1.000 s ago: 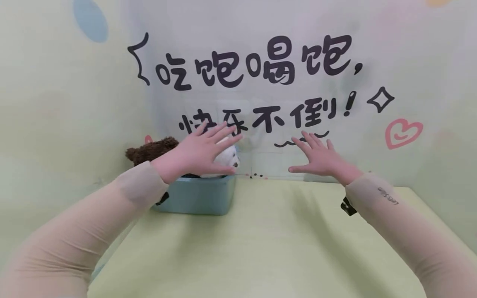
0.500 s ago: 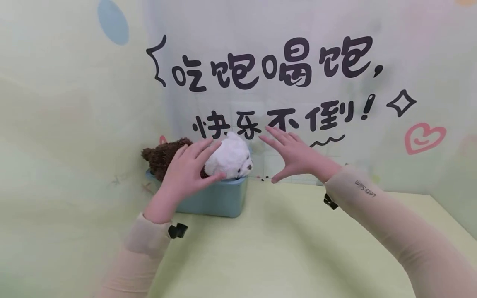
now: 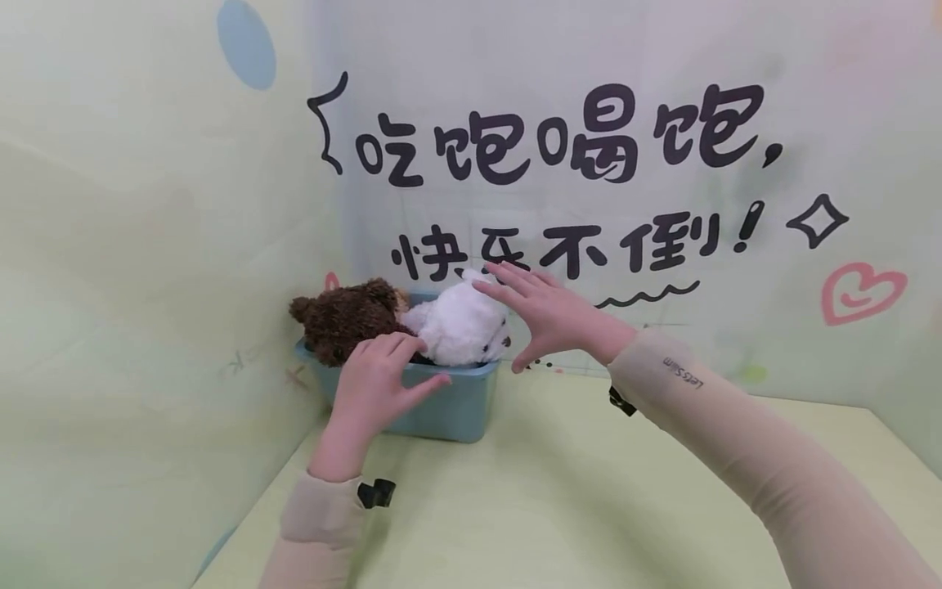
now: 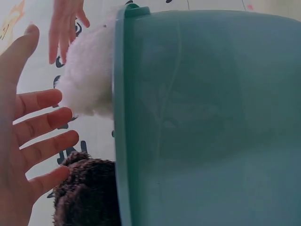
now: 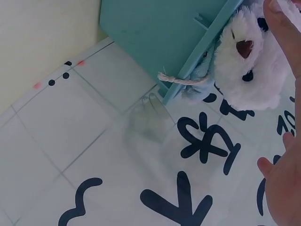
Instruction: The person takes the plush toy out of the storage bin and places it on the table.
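Note:
A blue-green plastic bin (image 3: 449,409) stands at the back left of the table with plush toys in it. The white plush toy (image 3: 467,327), with dark eyes and a brown nose, leans over the right end. At the left end lies a brown shaggy plush toy (image 3: 346,319). My left hand (image 3: 375,380) hovers at the bin's front rim, fingers spread and holding nothing; in the left wrist view the fingers (image 4: 47,122) are apart from both toys. Spread beside the white toy's head, my right hand (image 3: 552,315) holds nothing; whether it touches the fur is unclear.
The pale table (image 3: 589,491) reaches to a printed wall (image 3: 589,188) with black lettering. A side wall (image 3: 147,286) stands close on the left. In the right wrist view a whitish cord (image 5: 183,80) and light-blue fabric hang over the bin's rim.
Both hands have come closer to the bin: the left has dropped to its front rim, the right has moved left to the white toy. The head view has shifted left.

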### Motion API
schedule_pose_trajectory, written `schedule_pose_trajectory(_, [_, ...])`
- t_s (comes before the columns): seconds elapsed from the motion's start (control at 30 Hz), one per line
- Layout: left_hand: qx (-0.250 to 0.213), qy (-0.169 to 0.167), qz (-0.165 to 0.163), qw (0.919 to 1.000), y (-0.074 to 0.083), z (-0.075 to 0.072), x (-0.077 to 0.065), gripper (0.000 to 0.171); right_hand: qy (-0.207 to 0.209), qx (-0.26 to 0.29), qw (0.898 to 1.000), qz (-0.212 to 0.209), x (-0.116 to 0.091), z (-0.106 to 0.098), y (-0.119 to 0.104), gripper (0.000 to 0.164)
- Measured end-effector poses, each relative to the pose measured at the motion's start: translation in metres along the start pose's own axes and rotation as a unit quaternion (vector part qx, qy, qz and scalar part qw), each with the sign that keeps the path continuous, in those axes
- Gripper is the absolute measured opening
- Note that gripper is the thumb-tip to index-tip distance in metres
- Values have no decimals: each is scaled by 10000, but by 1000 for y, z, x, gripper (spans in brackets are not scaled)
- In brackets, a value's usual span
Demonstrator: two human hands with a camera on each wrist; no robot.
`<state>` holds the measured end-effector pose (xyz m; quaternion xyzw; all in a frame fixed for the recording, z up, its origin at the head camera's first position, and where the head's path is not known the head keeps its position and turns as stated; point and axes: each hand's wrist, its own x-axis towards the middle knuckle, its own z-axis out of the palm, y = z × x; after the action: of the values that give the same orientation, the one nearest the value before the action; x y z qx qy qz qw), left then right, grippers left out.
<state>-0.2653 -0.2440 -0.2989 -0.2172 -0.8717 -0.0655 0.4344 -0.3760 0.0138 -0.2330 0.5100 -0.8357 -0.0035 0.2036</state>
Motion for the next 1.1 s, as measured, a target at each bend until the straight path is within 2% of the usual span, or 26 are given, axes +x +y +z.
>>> schedule_pose_trajectory(0.2, [-39,-131,-44,9999,-5,13,-5,50,-67,79,9997,-205,8,4,-4,118])
schedule_pose_trajectory(0.47, [-135,-415,-224,9988,-9,25,-9,48,-561,-47,9983,-156,14,8,-3,110])
schedule_pose_trajectory(0.73, [-340,-791,-250,9960,-9,43,-11,49,-829,164,9964,64,27,12,-6,106])
schedule_pose_trajectory(0.93, [-261,-579,-221,9977,-11,60,-18,47,-832,196,9963,64,36,16,-7,110])
schedule_pose_trajectory(1.1, [-349,-424,-296,9981,-11,67,-20,40,-840,115,9963,152,41,20,-6,110])
